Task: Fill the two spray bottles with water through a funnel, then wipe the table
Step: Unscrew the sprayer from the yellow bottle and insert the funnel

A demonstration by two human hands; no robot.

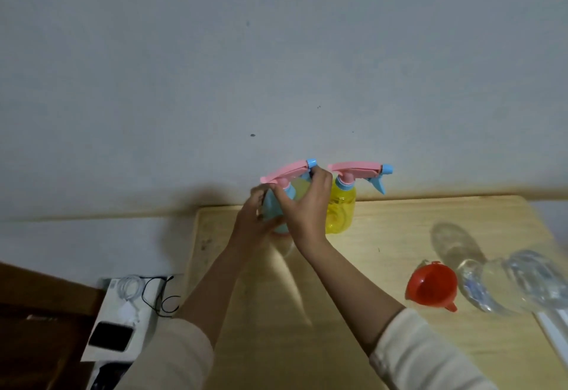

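Two spray bottles with pink and blue trigger heads stand at the far edge of the wooden table [384, 236], against the wall. My left hand [255, 220] grips the body of the left spray bottle [278, 219]. My right hand [304, 208] closes around its neck and pink spray head [285, 171]. The yellow spray bottle [339, 214] stands untouched just to the right, its head on. A red funnel [431, 286] lies on its side at the right. Beside it lies a clear plastic water bottle [516, 285].
A white box [123, 322] with coiled cables and a dark phone [110, 337] sits left of the table, lower down. A white strip [553, 334] lies at the table's right edge. A plain wall rises directly behind the bottles.
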